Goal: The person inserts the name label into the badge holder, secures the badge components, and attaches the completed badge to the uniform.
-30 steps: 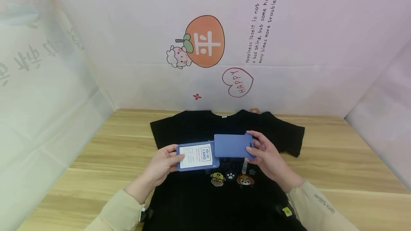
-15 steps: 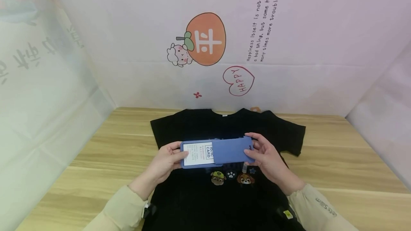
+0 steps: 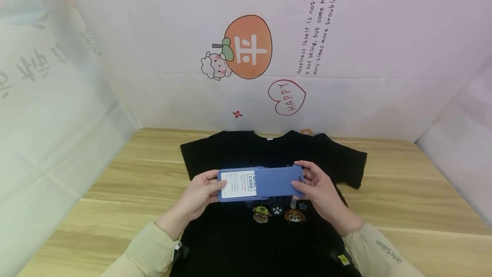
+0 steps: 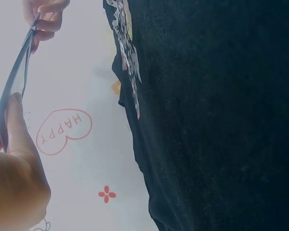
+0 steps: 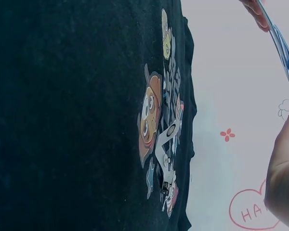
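In the head view, my left hand (image 3: 200,193) pinches the left end of a blue badge holder's frame (image 3: 235,200), thumb on the white paper card (image 3: 238,185) printed "CARD". My right hand (image 3: 319,191) grips the right end of the holder's blue cover (image 3: 276,181), which lies over the card's right part and hides some of its print. Frame and cover are in line, held above a black T-shirt (image 3: 261,247). The left wrist view shows the holder (image 4: 12,86) edge-on between both hands; in the right wrist view its layers (image 5: 279,45) stand slightly apart.
The T-shirt lies spread on a wood-grain table (image 3: 96,217), with cartoon dog prints (image 3: 261,214) on its chest. A pale strap with a round snap (image 5: 169,132) lies on the shirt under the holder. Printed white cloth (image 3: 173,97) stands behind and at both sides.
The cover has come down level with the frame and slid left over it, hiding part of the card's lettering. My left hand has moved right with the frame.
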